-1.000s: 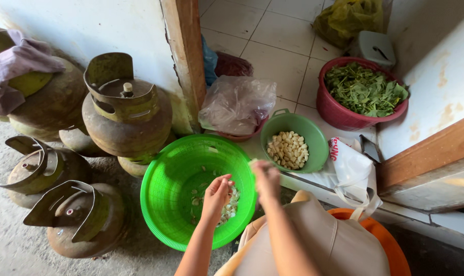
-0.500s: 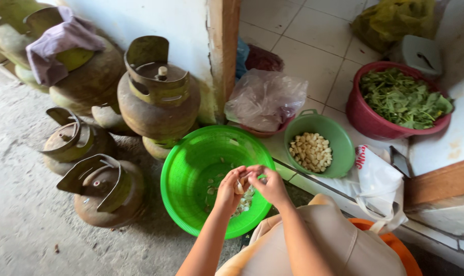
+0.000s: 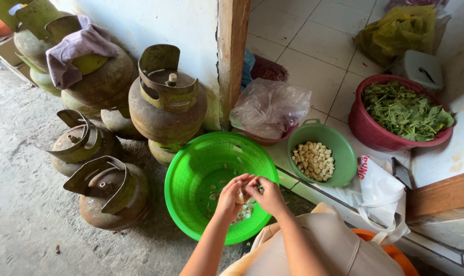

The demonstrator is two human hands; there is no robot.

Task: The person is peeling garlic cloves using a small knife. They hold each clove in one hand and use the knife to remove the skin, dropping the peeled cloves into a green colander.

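A small pale garlic clove (image 3: 240, 196) is pinched between the closed fingertips of the left hand (image 3: 231, 200) and right hand (image 3: 266, 195), held over the green basket (image 3: 191, 174), where scraps lie.

Soft even daylight, brightest on tiled floor (image 3: 313, 41) upper right. Weak shadows under gas cylinders (image 3: 168, 105). Sharp focus throughout, no glare, slight wide-angle stretch at edges.

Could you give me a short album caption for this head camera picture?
Both hands, left hand and right hand, pinch a garlic clove over a bright green basket, beside a bowl of peeled cloves.
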